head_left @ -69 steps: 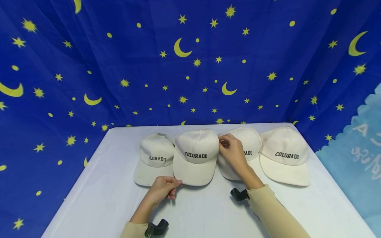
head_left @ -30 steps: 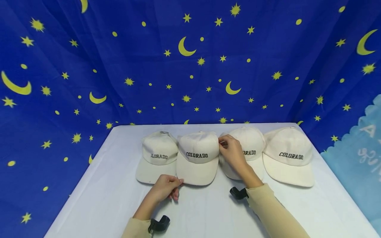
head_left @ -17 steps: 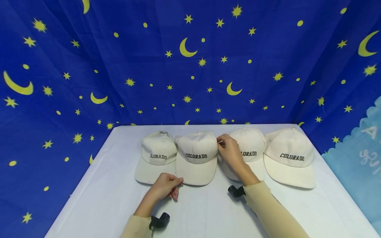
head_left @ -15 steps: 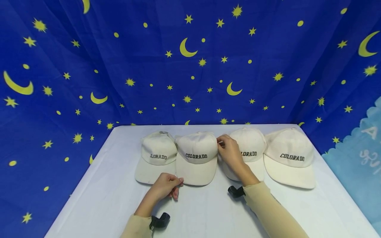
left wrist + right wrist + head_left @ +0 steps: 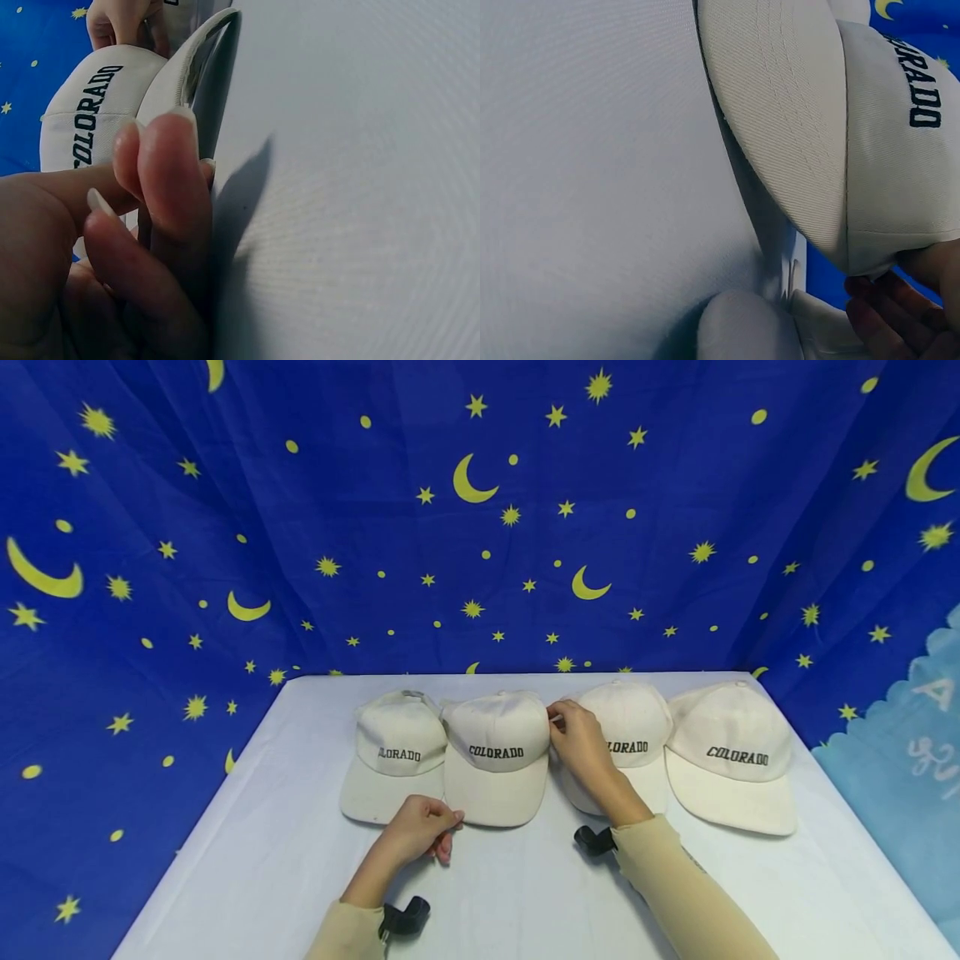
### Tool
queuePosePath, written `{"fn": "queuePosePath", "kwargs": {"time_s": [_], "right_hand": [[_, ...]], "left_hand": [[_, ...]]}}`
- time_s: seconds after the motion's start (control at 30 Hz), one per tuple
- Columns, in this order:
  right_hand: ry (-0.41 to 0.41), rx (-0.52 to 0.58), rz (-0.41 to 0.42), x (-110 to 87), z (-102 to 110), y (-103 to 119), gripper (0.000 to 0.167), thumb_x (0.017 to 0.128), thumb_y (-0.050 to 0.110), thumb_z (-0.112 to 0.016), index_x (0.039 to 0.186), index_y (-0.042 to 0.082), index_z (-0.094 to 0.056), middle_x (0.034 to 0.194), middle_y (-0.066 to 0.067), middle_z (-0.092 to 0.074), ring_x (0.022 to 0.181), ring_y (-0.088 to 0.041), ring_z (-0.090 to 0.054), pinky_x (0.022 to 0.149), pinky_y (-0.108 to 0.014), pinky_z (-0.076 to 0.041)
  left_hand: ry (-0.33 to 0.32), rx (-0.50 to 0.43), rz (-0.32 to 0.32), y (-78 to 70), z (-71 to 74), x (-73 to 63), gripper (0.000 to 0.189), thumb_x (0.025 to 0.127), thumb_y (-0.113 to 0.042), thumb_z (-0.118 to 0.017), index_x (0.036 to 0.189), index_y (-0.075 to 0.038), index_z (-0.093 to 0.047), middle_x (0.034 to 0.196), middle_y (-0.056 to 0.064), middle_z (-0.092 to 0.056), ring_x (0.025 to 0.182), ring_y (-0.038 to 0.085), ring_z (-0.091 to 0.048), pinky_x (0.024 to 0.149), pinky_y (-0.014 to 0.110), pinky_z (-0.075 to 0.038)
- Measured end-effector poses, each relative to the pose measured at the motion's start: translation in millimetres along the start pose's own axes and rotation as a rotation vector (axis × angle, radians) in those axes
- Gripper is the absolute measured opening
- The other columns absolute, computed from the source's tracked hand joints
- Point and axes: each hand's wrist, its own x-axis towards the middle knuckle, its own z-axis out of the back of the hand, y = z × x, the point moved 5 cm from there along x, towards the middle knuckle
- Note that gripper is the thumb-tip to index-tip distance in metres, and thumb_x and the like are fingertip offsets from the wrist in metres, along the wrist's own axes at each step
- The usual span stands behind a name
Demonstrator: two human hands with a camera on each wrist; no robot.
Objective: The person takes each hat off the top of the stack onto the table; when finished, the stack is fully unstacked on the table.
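In the head view, several off-white baseball caps lettered COLORADO stand in a row, brims toward me. My left hand (image 5: 414, 831) pinches the left front corner of the brim of the second cap from the left (image 5: 495, 793), with its other fingers loosely curled. At that cap's right side, my right hand (image 5: 585, 743) pinches the lower edge of the crown between thumb and fingers, as the right wrist view shows on the cap (image 5: 780, 112). The brim of the cap (image 5: 161, 94) stands above its shadow in the left wrist view.
The leftmost cap (image 5: 390, 793) sits close beside the held one. A third cap (image 5: 626, 710) is partly covered by my right hand, and the rightmost cap (image 5: 731, 797) overlaps its side. A white cloth-covered table (image 5: 247, 827) ends at a blue star-patterned curtain (image 5: 360, 510).
Both hands keep their grip on the second cap. It has shifted slightly left and looks lower, and my right hand has moved left with it, uncovering more of the third cap's lettering.
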Motion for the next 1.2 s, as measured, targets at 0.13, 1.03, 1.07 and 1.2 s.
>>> {"fn": "queuePosePath", "kwargs": {"time_s": [0.13,1.03,1.07,1.2], "right_hand": [[0.004,-0.011,-0.011,-1.7,-1,-1,0.016,0.097,0.004,-0.065,0.110,-0.002,-0.072,0.107,-0.014,-0.071,0.096,-0.028,-0.072,0.084,-0.040,-0.059],[0.155,-0.131,-0.025,-13.6,4,2,0.026,0.099,0.002,-0.053,0.118,-0.002,-0.071,0.108,-0.020,-0.073,0.094,-0.035,-0.070,0.083,-0.050,-0.055],[0.155,-0.124,-0.021,-14.0,5,3,0.026,0.099,0.001,-0.053,0.118,-0.003,-0.070,0.109,-0.021,-0.072,0.095,-0.036,-0.070,0.084,-0.050,-0.055],[0.147,-0.078,-0.023,-14.0,10,7,0.029,0.100,0.000,-0.052,0.124,-0.005,-0.067,0.115,-0.022,-0.071,0.104,-0.038,-0.069,0.089,-0.050,-0.055]], "left_hand": [[0.003,0.008,0.010,-0.7,-1.0,-0.1,0.029,0.102,-0.022,-0.064,0.088,0.003,-0.069,0.055,0.002,-0.060,0.047,0.012,-0.061,0.045,0.021,-0.043],[0.057,0.067,0.001,-2.7,-13.3,3.6,0.029,0.102,-0.024,-0.063,0.084,-0.001,-0.066,0.054,0.003,-0.060,0.046,0.014,-0.062,0.044,0.022,-0.045],[0.057,0.067,0.000,-3.0,-13.3,3.5,0.029,0.102,-0.024,-0.064,0.084,-0.001,-0.066,0.054,0.003,-0.060,0.046,0.014,-0.062,0.045,0.023,-0.045],[0.063,0.073,-0.006,-5.2,-13.6,2.5,0.029,0.102,-0.024,-0.064,0.084,-0.001,-0.065,0.054,0.002,-0.060,0.046,0.014,-0.062,0.045,0.023,-0.046]]}}
